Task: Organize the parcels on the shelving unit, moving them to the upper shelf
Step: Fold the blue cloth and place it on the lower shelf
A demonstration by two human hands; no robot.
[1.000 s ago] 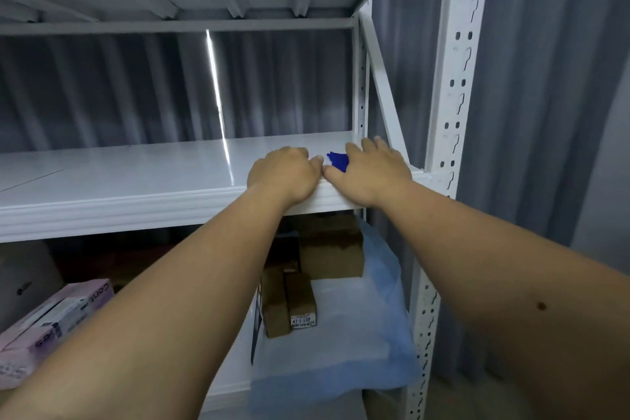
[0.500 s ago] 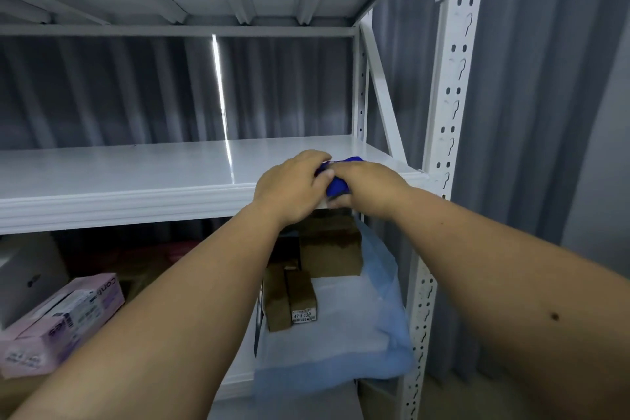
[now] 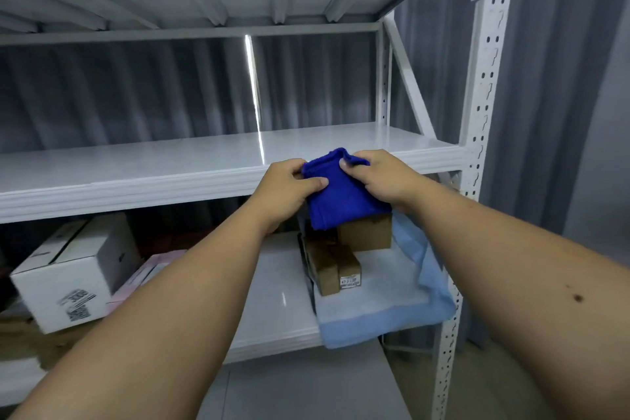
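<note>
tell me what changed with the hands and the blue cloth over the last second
Both hands pulled the blue cloth back off the upper shelf toward the person. A second ago it was nearly hidden under them at the shelf's front edge; now the left hand and right hand each pinch a top corner and it hangs open before the edge. The parcels on the lower shelf stayed put.

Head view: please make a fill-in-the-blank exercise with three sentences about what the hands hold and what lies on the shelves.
1. The left hand and the right hand both grip a folded ____ cloth.
2. The white carton stands on the ____ shelf.
3. The small brown boxes rest on a light ____ sheet.

Missing words: blue; lower; blue
</note>
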